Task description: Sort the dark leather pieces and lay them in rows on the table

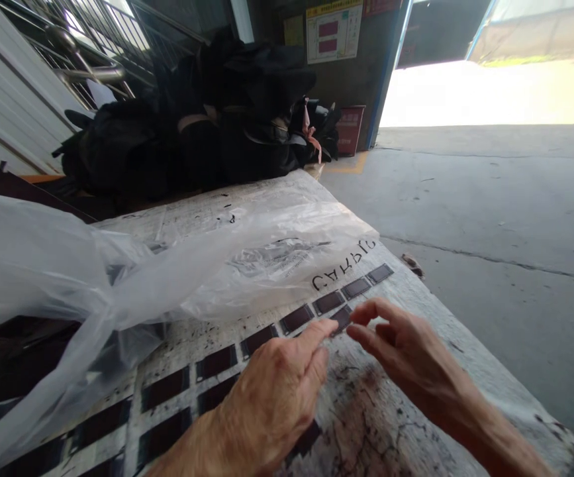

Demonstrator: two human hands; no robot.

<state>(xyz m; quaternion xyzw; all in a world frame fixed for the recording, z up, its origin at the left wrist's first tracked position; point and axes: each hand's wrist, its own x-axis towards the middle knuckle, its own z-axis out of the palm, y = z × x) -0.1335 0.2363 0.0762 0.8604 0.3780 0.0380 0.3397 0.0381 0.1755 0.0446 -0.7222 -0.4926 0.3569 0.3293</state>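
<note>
A small dark rectangular piece with a pale rim [342, 319] lies on the worn white board [440, 318]. My left hand [279, 391] reaches in from the bottom, its index finger stretched out to the piece's left end; its lower fingers are partly hidden. At the other end of the piece is my right hand [403, 341], its thumb and forefinger apart and curved, with nothing seen between them. Two rows of similar dark pieces [217, 362] run diagonally across the board, partly covered by my left hand and forearm.
Crumpled clear plastic sheeting [167, 285] covers the board's left and far parts. Black lettering [345, 265] marks the board beside the row. Black bags or cloth [192, 126] are heaped beyond it. Concrete floor [490, 199] lies to the right, near a bright doorway.
</note>
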